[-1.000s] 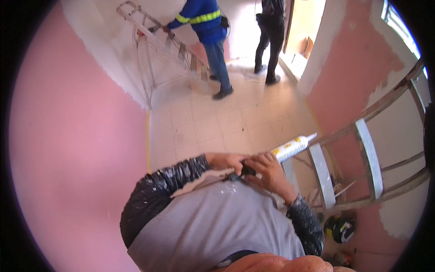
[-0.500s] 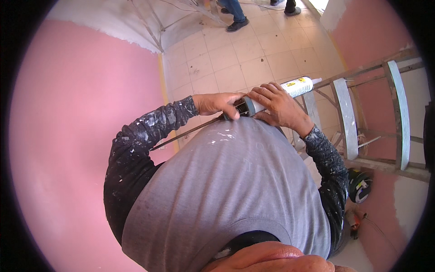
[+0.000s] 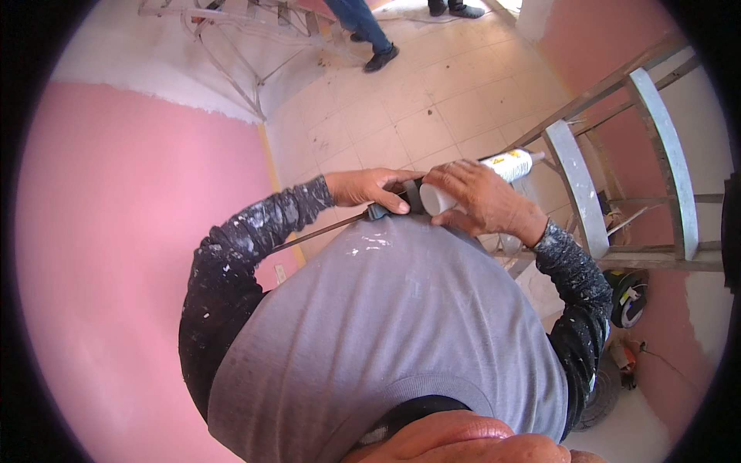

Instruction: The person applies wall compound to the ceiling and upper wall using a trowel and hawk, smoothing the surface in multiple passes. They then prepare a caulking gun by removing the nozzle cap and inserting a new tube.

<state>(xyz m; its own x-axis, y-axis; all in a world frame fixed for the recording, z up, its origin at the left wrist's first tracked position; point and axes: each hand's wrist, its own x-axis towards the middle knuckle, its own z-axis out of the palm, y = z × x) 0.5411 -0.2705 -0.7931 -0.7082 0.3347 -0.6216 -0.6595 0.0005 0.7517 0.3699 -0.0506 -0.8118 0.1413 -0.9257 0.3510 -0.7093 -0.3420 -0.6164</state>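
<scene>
My right hand (image 3: pixel 490 197) is wrapped round a white sealant cartridge (image 3: pixel 509 165) with a pale nozzle that points right, toward the ladder. The cartridge's round white rear end (image 3: pixel 437 200) shows beside my palm. Just left of it, in front of my belly, my left hand (image 3: pixel 369 190) is closed on the dark rear part of a caulking gun (image 3: pixel 377 211). The gun's thin rod (image 3: pixel 320 233) sticks out to the lower left, and its grey round end (image 3: pixel 414 197) faces the cartridge. My hands partly hide the gun's frame and handle.
A paint-spotted ladder (image 3: pixel 573 185) stands close on my right. A metal stand (image 3: pixel 231 65) is at the far left, near a person's legs (image 3: pixel 361 29); another person's shoes (image 3: pixel 465 11) are further back. Pink walls (image 3: pixel 147 201) flank me. An orange tool (image 3: pixel 622 356) lies at the lower right.
The cartridge's rear end, earlier up against the gun's grey end, now shows tilted out of it. My right hand has shifted slightly right. The view has turned a little.
</scene>
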